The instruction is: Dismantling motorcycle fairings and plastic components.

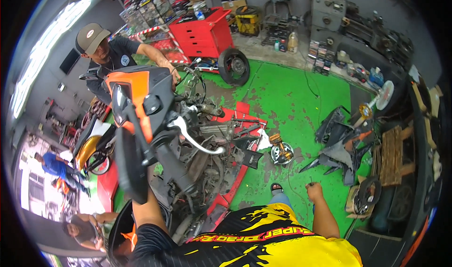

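A partly stripped motorcycle with an orange and black front cowl point(145, 90) stands close at my left. Its black grip point(174, 168), silver lever point(195, 137) and black mirror point(129, 165) jut toward me. My left forearm rises behind the mirror, which hides the hand and its fingers. Below the bars, the bare engine and frame point(202, 168) are exposed. Held low on the other side, my right hand point(314, 192) is closed, away from the motorcycle. A small dark tip sticks out of the fist; I cannot make out what it belongs to.
Across the motorcycle, a person in a cap point(117, 55) reaches toward its bars. Cordless drills point(281, 150) lie in a round metal tray on the green floor point(263, 191). Black fairings point(341, 147) are piled at right. A red tool cabinet point(200, 33) and loose wheel point(234, 66) stand behind.
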A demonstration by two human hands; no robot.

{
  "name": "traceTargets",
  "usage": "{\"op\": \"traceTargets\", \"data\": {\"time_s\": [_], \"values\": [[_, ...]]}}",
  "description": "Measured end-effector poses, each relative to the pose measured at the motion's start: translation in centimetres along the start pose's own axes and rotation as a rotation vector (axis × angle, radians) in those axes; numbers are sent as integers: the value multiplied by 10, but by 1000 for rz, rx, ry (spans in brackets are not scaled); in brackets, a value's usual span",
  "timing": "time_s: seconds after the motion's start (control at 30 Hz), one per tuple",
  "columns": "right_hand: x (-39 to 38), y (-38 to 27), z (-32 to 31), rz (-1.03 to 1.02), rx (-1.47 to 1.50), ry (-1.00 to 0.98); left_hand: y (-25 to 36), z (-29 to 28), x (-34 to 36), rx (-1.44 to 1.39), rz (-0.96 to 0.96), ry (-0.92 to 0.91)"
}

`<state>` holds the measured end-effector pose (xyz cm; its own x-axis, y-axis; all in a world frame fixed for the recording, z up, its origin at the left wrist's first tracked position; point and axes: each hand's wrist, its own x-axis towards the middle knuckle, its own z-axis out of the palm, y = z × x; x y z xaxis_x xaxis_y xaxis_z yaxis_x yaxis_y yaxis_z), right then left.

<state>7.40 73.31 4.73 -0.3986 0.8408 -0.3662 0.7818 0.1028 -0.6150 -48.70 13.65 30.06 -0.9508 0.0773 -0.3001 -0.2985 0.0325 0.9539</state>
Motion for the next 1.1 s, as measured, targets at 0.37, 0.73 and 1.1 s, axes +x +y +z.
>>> {"op": "traceTargets", "data": {"time_s": [0.37, 0.73, 1.1], "values": [[111, 133, -42, 555, 197, -309, 34, 96, -45, 9, -34, 312], [139, 36, -36, 485, 92, -441, 6, 93, -80, -30, -9, 411], [183, -49, 44, 78, 70, -341, 11, 91, -55, -8, 24, 382]]}}
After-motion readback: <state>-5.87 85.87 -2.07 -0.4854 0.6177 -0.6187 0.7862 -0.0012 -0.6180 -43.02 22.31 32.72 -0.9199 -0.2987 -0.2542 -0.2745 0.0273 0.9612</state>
